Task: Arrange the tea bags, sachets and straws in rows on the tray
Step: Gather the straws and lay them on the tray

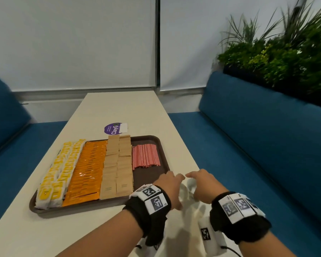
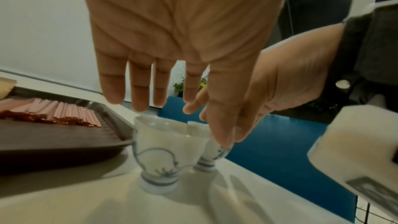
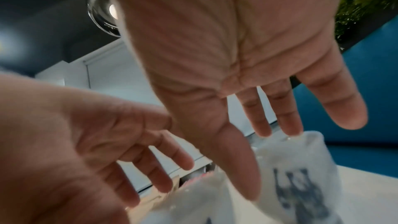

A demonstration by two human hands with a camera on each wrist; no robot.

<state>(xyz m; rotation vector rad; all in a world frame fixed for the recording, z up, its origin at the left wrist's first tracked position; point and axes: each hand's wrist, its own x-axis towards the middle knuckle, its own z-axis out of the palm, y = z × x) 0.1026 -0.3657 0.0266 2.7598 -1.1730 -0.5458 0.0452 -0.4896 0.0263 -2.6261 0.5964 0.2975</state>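
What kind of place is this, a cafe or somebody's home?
Probably a cafe or an office break area. Blue cushioned benches flank a long pale table, a planter of greenery tops one backrest, and a tray holds bulk rows of tea bags, sachets and straws.

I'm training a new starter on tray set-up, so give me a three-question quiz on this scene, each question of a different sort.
1. True or false: the red-striped straws lie at the right end of the tray.
2. How many cups stand on the table below the hands?
3. Multiple choice: the left hand and right hand are A) gripping sachets, B) open above the cups, C) resting flat on the tray.

Key: 1 true; 2 two; 3 B.
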